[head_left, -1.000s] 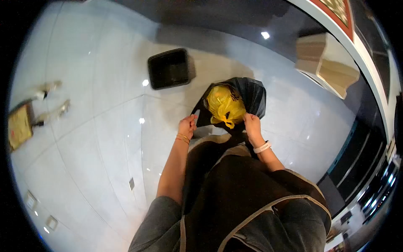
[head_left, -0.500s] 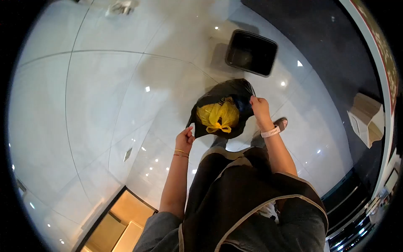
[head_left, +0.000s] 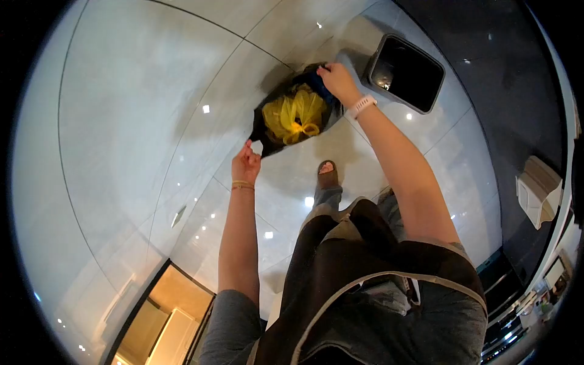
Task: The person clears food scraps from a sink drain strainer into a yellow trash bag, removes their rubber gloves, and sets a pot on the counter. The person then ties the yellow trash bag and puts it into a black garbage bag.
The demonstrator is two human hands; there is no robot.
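A black garbage bag [head_left: 275,145] hangs stretched between my two hands, its mouth spread wide. Inside it sits a knotted yellow plastic bag [head_left: 296,117], with something dark blue beside it. My left hand [head_left: 246,162] pinches the near left corner of the black bag's rim. At the far right side of the rim, my right hand [head_left: 338,83] is closed on the black plastic; a pale watch band circles that wrist. Just right of my right hand, a black rectangular bin [head_left: 406,74] stands on the floor, with a bright reflection inside.
Glossy pale tiles [head_left: 140,103] cover the floor. A dark strip [head_left: 486,79] runs along the right, where a beige folded object [head_left: 540,191] lies. A lit opening [head_left: 161,316] is at lower left. My sandalled foot [head_left: 328,173] is below the bag.
Both hands have carried the black bag forward and left in view. The rim has become narrower and more slanted. The bin appears farther right, and one foot has stepped forward.
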